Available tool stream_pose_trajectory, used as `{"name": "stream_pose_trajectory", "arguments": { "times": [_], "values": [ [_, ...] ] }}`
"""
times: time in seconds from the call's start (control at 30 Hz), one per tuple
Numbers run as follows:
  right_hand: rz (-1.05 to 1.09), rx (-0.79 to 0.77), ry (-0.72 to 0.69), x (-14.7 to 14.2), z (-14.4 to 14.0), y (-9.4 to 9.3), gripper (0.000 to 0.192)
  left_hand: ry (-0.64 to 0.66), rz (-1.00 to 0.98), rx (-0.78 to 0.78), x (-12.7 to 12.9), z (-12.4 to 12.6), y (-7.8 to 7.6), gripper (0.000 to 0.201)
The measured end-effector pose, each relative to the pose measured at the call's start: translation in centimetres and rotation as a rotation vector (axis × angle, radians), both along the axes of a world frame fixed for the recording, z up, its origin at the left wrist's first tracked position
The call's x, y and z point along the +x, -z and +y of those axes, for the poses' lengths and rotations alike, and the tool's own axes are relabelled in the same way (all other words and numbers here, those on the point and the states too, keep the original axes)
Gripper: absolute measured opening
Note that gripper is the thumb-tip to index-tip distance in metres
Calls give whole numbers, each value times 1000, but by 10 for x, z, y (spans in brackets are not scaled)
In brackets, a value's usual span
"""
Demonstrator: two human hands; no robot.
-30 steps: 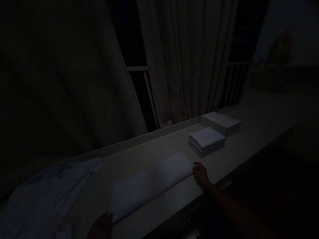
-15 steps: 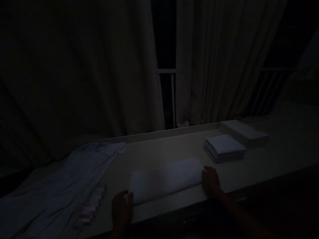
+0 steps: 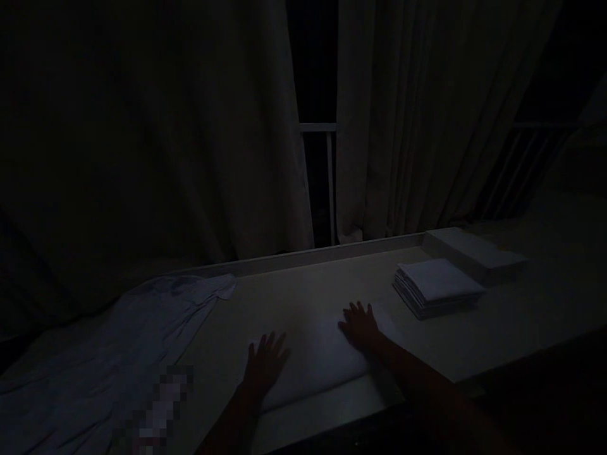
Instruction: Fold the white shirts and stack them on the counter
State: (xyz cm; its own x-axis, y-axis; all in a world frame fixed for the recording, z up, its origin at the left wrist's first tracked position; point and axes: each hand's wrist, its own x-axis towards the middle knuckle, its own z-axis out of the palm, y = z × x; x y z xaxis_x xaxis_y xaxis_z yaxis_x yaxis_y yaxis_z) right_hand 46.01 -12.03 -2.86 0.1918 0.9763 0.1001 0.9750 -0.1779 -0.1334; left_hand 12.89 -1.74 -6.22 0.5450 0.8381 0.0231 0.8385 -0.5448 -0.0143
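The room is very dim. A long folded white cloth lies on the pale table near its front edge. My left hand rests flat on the cloth's left end with fingers spread. My right hand lies flat on its right part, fingers also spread. Neither hand grips anything. To the right of my right hand sits a neat stack of folded white cloths.
A flat white box lies behind the stack. A rumpled pale sheet covers the table's left end. Closed curtains hang behind the table, with a window rail in the gap. The table's front edge runs just below my arms.
Both hands left the ends of the folded cloth and now lie flat on top of it, fingers spread. The view has shifted slightly.
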Motion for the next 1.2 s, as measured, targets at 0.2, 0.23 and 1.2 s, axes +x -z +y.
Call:
{"name": "stream_pose_trajectory", "arguments": {
  "times": [0.2,0.23,1.2],
  "values": [
    [18,72,269,49,-29,48,58,-89,-135,76,-16,12,18,54],
    [19,100,302,51,-32,53,58,-98,-162,92,-17,13,19,53],
    [-18,103,423,59,-38,49,67,387,-65,136,87,-66,-24,58]
  ]
}}
